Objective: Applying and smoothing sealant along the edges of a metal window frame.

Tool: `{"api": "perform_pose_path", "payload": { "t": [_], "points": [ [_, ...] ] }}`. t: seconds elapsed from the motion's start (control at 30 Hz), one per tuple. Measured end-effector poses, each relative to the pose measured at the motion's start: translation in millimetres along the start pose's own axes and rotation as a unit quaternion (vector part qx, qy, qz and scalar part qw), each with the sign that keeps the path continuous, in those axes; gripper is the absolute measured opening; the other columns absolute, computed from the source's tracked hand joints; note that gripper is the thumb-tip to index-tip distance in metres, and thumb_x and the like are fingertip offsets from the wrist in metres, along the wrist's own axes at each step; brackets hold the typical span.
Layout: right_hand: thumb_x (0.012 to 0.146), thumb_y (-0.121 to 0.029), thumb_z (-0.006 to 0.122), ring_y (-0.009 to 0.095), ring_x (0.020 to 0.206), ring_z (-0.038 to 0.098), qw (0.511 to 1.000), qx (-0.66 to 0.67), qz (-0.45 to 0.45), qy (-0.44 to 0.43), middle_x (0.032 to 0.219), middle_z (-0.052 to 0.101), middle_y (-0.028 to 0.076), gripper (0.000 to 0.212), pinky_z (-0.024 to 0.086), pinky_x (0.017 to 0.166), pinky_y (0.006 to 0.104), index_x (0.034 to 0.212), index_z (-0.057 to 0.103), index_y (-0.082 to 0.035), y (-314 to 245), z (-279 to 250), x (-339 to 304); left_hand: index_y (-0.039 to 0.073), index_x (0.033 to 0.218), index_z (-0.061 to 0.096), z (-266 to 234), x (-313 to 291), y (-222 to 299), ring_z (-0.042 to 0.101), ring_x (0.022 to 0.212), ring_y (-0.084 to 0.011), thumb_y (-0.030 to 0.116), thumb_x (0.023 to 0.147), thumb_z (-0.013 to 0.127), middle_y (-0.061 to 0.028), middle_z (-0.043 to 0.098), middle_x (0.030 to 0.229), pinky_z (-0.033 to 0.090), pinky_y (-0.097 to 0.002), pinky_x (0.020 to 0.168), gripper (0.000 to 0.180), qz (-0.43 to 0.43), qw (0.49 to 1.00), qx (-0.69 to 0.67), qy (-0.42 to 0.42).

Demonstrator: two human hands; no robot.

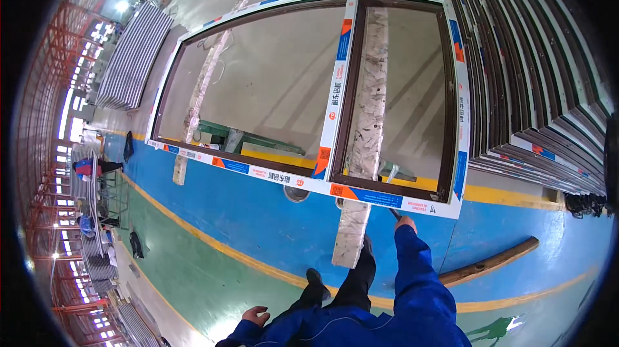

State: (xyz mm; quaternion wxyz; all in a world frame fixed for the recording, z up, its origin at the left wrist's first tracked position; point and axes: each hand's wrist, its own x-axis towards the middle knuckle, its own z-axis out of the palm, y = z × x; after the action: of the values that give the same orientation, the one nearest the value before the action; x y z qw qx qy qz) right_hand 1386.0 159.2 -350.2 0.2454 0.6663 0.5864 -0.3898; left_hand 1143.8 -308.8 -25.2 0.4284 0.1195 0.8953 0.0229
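Right hand (405,223) up at near edge of window frame (335,96), closed on dark tool (394,213); left hand (256,315) hangs loose, empty. Frame lies flat across two planks (364,128), assembled, film on; we judge work ongoing at near right corner.

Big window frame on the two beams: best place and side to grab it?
Probably the near rail of the window frame, coming from the blue-floor side. That edge overhangs the two beams and faces the person; the right hand is already at its right end, the left hand hangs free. The stacked frames block the right side.
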Motion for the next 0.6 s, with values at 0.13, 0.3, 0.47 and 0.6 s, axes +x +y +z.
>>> {"api": "perform_pose_path", "payload": {
  "t": [0.13, 0.3, 0.47, 0.6],
  "points": [
    [0.084, -0.027, 0.052, 0.037, 0.103, 0.060, 0.998, 0.055, 0.017, 0.039, 0.109, 0.062, 0.022, 0.031, 0.049, 0.086, 0.0450, 0.109, 0.059, -0.009, -2, 7, -41, 0.008, 0.096, 0.071, 3, 15, -10, 0.066, 0.094, -0.0247, 0.035, 0.074, 0.069, -0.0121, 0.070, 0.096, 0.050, -0.0340, 0.085, 0.035, 0.018, 1.000, -0.018, -0.002],
    [0.078, -0.029, 0.058, 0.038, 0.103, 0.059, 0.990, 0.122, 0.036, 0.065, 0.109, 0.062, 0.024, 0.036, 0.048, 0.088, 0.0450, 0.106, 0.061, -0.007, 11, 37, -81, 0.008, 0.084, 0.072, 1, 33, -14, 0.067, 0.081, -0.0216, 0.038, 0.074, 0.072, -0.0113, 0.070, 0.080, 0.050, -0.0331, 0.078, 0.031, 0.004, 0.997, -0.076, 0.004],
    [0.074, -0.033, 0.062, 0.037, 0.101, 0.061, 0.992, 0.029, 0.039, 0.113, 0.107, 0.063, 0.023, 0.045, 0.050, 0.085, 0.0433, 0.104, 0.064, 0.000, 46, 82, -76, 0.006, 0.082, 0.068, 6, 92, -51, 0.065, 0.074, -0.0311, 0.045, 0.082, 0.057, -0.0160, 0.066, 0.076, 0.049, -0.0422, 0.072, 0.040, 0.102, 0.994, -0.032, 0.004],
    [0.074, -0.034, 0.063, 0.036, 0.098, 0.062, 0.992, -0.099, 0.034, 0.066, 0.103, 0.065, 0.021, 0.041, 0.051, 0.082, 0.0433, 0.098, 0.067, -0.001, 36, 116, -71, 0.005, 0.089, 0.060, 0, 133, -98, 0.062, 0.084, -0.0270, 0.024, 0.073, 0.072, -0.0130, 0.064, 0.084, 0.049, -0.0363, 0.077, 0.028, 0.179, 0.959, -0.197, 0.094]
  ]
}}
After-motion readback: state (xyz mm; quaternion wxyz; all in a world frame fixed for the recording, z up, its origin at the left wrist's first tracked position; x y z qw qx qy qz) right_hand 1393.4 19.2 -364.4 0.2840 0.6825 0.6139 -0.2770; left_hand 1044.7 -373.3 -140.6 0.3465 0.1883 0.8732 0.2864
